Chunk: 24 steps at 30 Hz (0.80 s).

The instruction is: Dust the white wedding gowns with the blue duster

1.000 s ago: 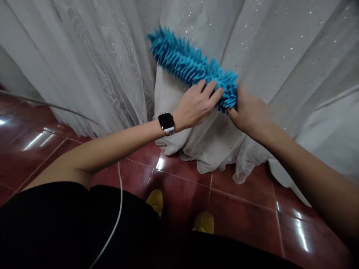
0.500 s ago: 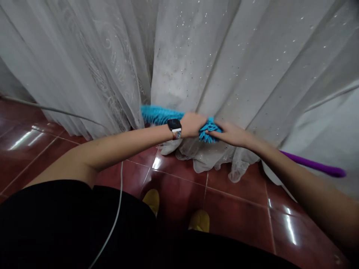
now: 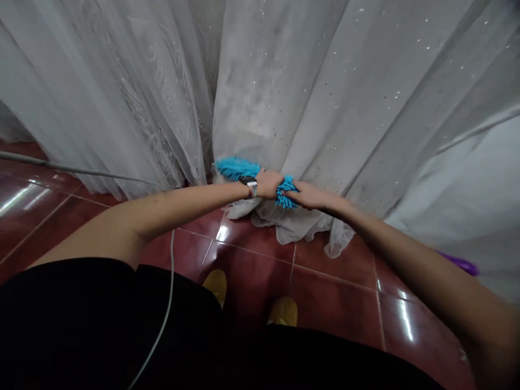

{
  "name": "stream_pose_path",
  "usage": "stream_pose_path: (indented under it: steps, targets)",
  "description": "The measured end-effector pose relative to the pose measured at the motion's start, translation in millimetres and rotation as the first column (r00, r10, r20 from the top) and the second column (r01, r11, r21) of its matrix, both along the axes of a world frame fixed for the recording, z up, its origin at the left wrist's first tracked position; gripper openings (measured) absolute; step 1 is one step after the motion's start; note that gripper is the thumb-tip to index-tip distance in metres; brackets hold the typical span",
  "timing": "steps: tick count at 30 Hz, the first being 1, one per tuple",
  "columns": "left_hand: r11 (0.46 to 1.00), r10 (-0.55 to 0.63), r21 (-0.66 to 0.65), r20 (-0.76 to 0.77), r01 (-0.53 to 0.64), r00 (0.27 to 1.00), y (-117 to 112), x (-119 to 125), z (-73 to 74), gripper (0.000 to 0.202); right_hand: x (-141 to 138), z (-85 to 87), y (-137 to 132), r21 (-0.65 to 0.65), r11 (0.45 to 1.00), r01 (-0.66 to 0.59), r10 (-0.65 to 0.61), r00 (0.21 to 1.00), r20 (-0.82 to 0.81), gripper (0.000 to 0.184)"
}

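A blue microfiber duster [image 3: 236, 168] with shaggy strands lies across in front of the white gowns, near their hems. My left hand [image 3: 268, 183], with a watch on its wrist, is closed around the fluffy head. Just right of it, my right hand [image 3: 309, 195] grips the same head close to its base. The purple handle [image 3: 463, 264] sticks out beyond my right forearm, which hides most of its length. The far tip of the duster touches or nearly touches the sparkly white skirt [image 3: 260, 108].
White embroidered fabric [image 3: 134, 97] hangs on the left, and more white cloth [image 3: 479, 189] on the right. A grey pole or cable [image 3: 60, 167] crosses at left. A white cord [image 3: 167, 314] hangs before my leg. My yellow shoes [image 3: 215, 287] stand on glossy red tiles [image 3: 252, 260].
My right hand has shifted left with the duster. The purple handle has swung lower, with more of it behind my right forearm. My left hand still holds the blue head.
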<state>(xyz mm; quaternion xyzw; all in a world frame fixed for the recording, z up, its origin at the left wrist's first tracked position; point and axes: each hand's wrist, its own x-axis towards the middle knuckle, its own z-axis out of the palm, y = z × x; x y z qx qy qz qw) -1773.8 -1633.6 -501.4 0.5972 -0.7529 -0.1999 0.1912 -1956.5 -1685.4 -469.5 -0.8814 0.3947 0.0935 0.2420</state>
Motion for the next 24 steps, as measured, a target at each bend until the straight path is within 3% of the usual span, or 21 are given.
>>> stream_pose_path:
  steps: [2, 4, 5, 8, 10, 12, 15, 19, 21, 24]
  targets:
    - [1.000, 0.007, 0.024, -0.056, -0.005, 0.998, 14.9, -2.7, -4.0, 0.024, -9.2, 5.8, 4.7, 0.047, 0.994, -0.102, 0.102, 0.995, 0.007, 0.034]
    - [0.993, 0.006, -0.115, -0.121, -0.020, 0.993, 22.5, -3.8, 8.4, 0.009, -20.5, 12.1, 8.8, -0.073, 0.990, -0.118, 0.126, 0.986, 0.110, 0.034]
    - [0.980, -0.016, -0.199, -0.157, -0.016, 0.987, 22.8, -3.4, 18.5, 0.004, -25.7, 13.6, 10.6, -0.157, 0.985, -0.078, 0.104, 0.980, 0.169, 0.039]
    - [0.925, -0.139, -0.378, -0.252, 0.035, 0.958, 11.5, 0.7, 47.9, 0.017, -33.0, 8.4, 15.3, -0.333, 0.938, 0.097, 0.007, 0.954, 0.300, 0.051]
    - [0.905, -0.194, -0.419, -0.252, 0.074, 0.948, -0.3, 4.9, 55.2, 0.019, -28.2, -2.5, 17.8, -0.365, 0.916, 0.165, -0.038, 0.943, 0.331, 0.051]
    - [0.905, -0.183, -0.411, -0.153, 0.106, 0.971, -9.0, 8.8, 47.1, 0.023, -17.7, -16.4, 20.1, -0.333, 0.922, 0.198, -0.091, 0.946, 0.312, 0.051]
    - [0.937, -0.122, -0.308, 0.150, 0.163, 0.981, -7.2, 11.8, 14.3, 0.037, -1.8, -35.3, 23.6, -0.220, 0.956, 0.196, -0.154, 0.969, 0.194, 0.053]
    - [0.977, -0.194, -0.010, 0.390, 0.215, 0.900, 23.6, 8.8, -25.1, 0.050, 1.3, -40.9, 26.7, -0.004, 1.000, 0.016, -0.016, 0.999, 0.049, 0.039]
    - [0.974, -0.211, 0.018, 0.419, 0.224, 0.883, 40.6, 7.2, -29.6, 0.054, -5.5, -35.0, 28.7, 0.063, 0.994, -0.087, 0.083, 0.995, 0.057, 0.033]
    - [0.956, -0.119, -0.183, 0.472, 0.229, 0.873, 50.2, 8.2, -17.4, 0.051, -20.1, -24.6, 35.6, -0.036, 0.995, -0.095, 0.099, 0.987, 0.129, 0.040]
